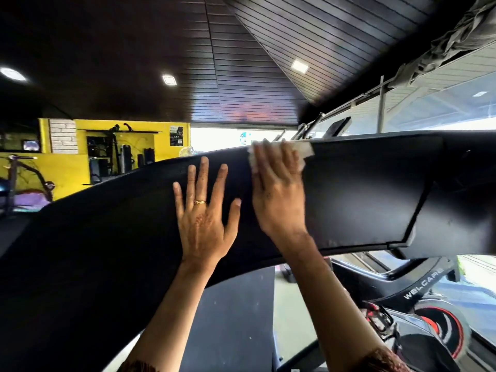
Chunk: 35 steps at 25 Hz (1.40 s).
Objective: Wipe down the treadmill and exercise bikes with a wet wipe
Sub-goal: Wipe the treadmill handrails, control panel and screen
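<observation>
A wide black treadmill console [362,189] fills the middle of the head view, curving from lower left to upper right. My left hand [205,210] lies flat on its dark surface with fingers spread and a gold ring on one finger. Just to the right, my right hand [277,189] presses a white wet wipe [303,150] against the console near its top edge. The wipe sticks out past my fingertips; the rest is hidden under my palm. My right hand looks slightly blurred.
An exercise bike [424,312] with a black frame marked WELCARE and a red-trimmed flywheel stands at lower right. The treadmill's dark belt [236,318] shows below the console. Yellow walls and gym machines [115,157] lie at far left, windows [429,111] at right.
</observation>
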Each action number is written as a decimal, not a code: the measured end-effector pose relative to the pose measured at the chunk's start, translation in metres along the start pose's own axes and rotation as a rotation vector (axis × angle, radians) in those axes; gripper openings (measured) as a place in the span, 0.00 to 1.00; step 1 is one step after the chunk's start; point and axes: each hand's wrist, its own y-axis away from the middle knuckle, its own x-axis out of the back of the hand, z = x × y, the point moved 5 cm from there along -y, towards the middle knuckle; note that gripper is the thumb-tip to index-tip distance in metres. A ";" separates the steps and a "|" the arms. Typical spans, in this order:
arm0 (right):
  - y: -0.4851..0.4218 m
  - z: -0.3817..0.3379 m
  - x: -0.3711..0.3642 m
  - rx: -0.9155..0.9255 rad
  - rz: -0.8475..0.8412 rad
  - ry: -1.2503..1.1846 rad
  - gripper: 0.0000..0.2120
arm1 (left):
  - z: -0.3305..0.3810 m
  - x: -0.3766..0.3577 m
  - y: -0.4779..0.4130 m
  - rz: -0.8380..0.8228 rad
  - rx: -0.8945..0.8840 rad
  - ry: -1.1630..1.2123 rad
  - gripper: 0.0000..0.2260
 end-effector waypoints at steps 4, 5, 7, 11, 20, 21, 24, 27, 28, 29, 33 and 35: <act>-0.006 -0.037 -0.011 0.085 -0.106 -0.132 0.19 | -0.055 0.017 0.004 0.012 0.030 -0.079 0.25; -0.003 -0.025 -0.005 0.011 -0.065 -0.100 0.19 | -0.067 0.021 0.005 0.016 0.036 -0.086 0.24; 0.003 -0.002 0.005 -0.146 -0.003 -0.015 0.17 | -0.080 0.026 0.005 0.012 0.025 -0.071 0.24; -0.006 -0.069 -0.033 -0.007 -0.076 0.014 0.17 | -0.086 0.024 0.008 0.020 0.012 -0.013 0.25; 0.000 -0.041 -0.025 -0.180 0.054 0.099 0.19 | -0.086 0.025 0.009 0.040 0.026 0.015 0.25; 0.000 -0.066 -0.040 -0.076 -0.018 0.039 0.21 | -0.086 0.025 0.009 0.031 0.027 0.015 0.25; 0.014 -0.095 -0.053 0.229 -0.158 -0.009 0.22 | -0.087 0.025 0.010 0.010 0.015 0.044 0.26; 0.023 -0.023 -0.020 0.016 -0.012 0.081 0.22 | -0.088 0.028 0.011 0.000 -0.011 0.057 0.27; 0.028 -0.005 -0.008 -0.143 0.050 0.063 0.21 | -0.087 0.028 0.010 -0.008 -0.014 0.050 0.28; 0.033 -0.002 -0.006 -0.256 0.085 0.046 0.21 | -0.087 0.028 0.010 -0.017 -0.012 0.045 0.28; 0.049 -0.091 -0.044 0.075 -0.127 -0.013 0.23 | -0.093 0.028 0.033 -0.109 -0.076 0.039 0.27; 0.062 -0.093 -0.044 0.310 -0.220 0.012 0.23 | -0.104 0.032 0.055 -0.164 -0.125 0.027 0.27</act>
